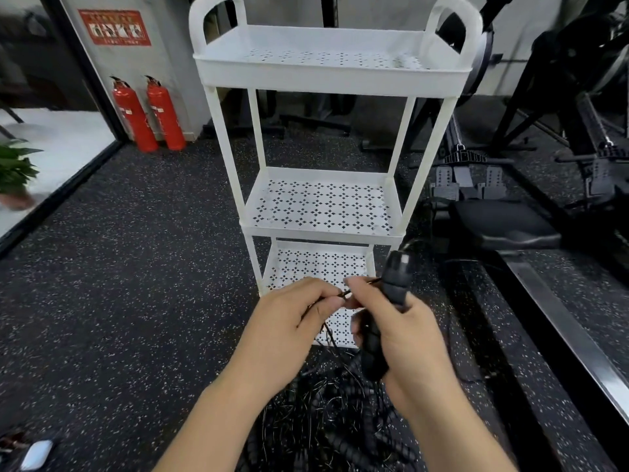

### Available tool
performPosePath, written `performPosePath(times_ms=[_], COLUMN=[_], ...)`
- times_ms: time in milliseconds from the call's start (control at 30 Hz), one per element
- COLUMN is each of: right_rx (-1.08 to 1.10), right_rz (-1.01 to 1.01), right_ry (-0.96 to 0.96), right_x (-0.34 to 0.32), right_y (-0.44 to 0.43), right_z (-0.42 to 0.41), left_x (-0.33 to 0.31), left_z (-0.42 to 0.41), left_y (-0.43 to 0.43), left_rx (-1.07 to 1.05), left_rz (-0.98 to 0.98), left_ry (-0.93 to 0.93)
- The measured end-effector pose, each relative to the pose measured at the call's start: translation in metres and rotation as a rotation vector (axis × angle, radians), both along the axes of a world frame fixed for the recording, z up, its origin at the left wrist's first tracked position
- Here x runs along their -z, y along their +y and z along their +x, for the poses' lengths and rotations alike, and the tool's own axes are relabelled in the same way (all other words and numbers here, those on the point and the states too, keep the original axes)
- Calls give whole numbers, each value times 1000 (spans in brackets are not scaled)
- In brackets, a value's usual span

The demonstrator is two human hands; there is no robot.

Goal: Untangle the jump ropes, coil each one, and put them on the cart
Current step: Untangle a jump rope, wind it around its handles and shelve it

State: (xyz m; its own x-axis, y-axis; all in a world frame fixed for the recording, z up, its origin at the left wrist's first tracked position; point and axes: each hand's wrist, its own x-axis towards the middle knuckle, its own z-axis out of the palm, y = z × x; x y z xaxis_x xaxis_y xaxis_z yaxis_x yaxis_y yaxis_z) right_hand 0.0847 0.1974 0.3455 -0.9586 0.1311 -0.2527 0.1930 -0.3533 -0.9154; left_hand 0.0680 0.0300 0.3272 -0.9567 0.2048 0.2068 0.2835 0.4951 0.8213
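A white three-shelf cart (332,74) stands right in front of me; all three perforated shelves hold nothing. My right hand (405,338) grips two black jump-rope handles (394,277), one pointing up and one pointing down. My left hand (292,318) pinches the thin dark rope cord (343,294) just left of the upper handle. A tangled heap of black jump ropes (340,420) lies on the floor under my forearms, partly hidden by them.
Dark speckled rubber floor all around. Two red fire extinguishers (149,114) stand against the wall at the back left. Black gym machines and a padded seat (503,223) crowd the right side. A potted plant (15,172) sits at the far left, a small white object (35,454) at the bottom left.
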Motion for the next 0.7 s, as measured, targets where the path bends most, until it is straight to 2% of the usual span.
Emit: performPosePath(times_ms=[133, 300, 367, 467, 533, 700], right_rx=[38, 93, 105, 110, 112, 96], right_rz=[151, 65, 5, -59, -50, -14], right_ry=[53, 115, 122, 133, 139, 131], right_x=[3, -9, -15, -24, -25, -21], right_y=[-1, 6, 11, 18, 18, 11], right_z=[-1, 2, 3, 4, 4, 5], left_x=[1, 2, 4, 11, 9, -9], left_z=[0, -12, -14, -15, -12, 10], left_y=[-4, -22, -32, -41, -34, 12], left_rx=[-19, -280, -413, -523, -513, -286], left_rz=[122, 166, 62, -202, -232, 36], left_ry=[-130, -144, -133, -92, -46, 39])
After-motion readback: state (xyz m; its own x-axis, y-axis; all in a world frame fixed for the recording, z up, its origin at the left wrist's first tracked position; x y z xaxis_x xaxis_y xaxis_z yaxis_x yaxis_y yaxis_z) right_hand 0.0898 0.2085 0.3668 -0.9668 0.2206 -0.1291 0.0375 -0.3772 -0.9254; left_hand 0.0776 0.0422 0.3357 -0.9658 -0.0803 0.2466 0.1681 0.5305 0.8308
